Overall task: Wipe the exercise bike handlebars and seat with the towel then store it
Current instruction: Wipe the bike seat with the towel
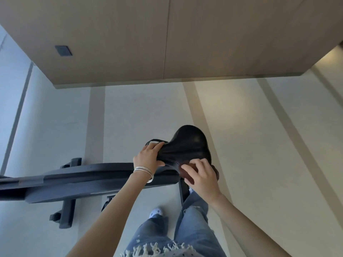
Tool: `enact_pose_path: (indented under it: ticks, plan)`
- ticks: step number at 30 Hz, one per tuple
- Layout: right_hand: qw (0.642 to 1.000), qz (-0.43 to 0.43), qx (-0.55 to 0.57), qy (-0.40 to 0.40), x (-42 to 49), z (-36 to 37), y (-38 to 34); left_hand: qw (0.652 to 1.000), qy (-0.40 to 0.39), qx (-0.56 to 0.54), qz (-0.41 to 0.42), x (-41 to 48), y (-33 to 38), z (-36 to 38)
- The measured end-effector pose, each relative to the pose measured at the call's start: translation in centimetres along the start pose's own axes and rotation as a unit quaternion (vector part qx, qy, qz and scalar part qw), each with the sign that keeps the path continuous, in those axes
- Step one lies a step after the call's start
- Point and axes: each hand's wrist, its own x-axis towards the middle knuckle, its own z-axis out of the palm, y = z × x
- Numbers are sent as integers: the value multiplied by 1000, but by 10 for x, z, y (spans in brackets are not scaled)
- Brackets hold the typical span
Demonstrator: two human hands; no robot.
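- The left hand (148, 156) gripped the narrow nose of the seat (187, 145), thumb under its edge.
- The right hand (199, 175) was bunched on a dark brown towel (185, 173) at the seat's near edge — already touching.
- The seat's long axis ran leftward along the bike frame (78, 180) — the right hand was nearer its wide end.

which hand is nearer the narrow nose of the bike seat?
Left. The left hand grips the seat at its narrow nose end; the right hand is at the wide rear edge, over something dark reddish-brown.
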Motion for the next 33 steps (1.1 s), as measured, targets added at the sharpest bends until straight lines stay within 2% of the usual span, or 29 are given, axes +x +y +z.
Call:
enact_pose_path:
  ticks: [5,7,11,13,20,25,30,33]
  plan:
    - [999,-39,21,-30,5,-5,23,1000,4,0,-2,0,-2,1]
    - [999,-6,31,-28,18,-6,16,1000,7,-2,-4,1,-2,2]
    - [991,123,38,-36,59,-1,2,1000,7,-5,-6,1,0,3]
    - [987,147,39,-51,85,5,0,1000,5,-3,-9,2,0,3]
    - [995,69,16,-72,135,21,16,1000,-1,-5,-12,2,0,5]
    - [997,59,29,-40,134,24,23,1000,3,-1,-7,2,-1,5]
    - [993,108,36,-20,125,17,27,1000,4,-6,-4,0,-2,6]
    - [974,213,80,-10,102,4,48,1000,6,-9,-1,0,-2,5]
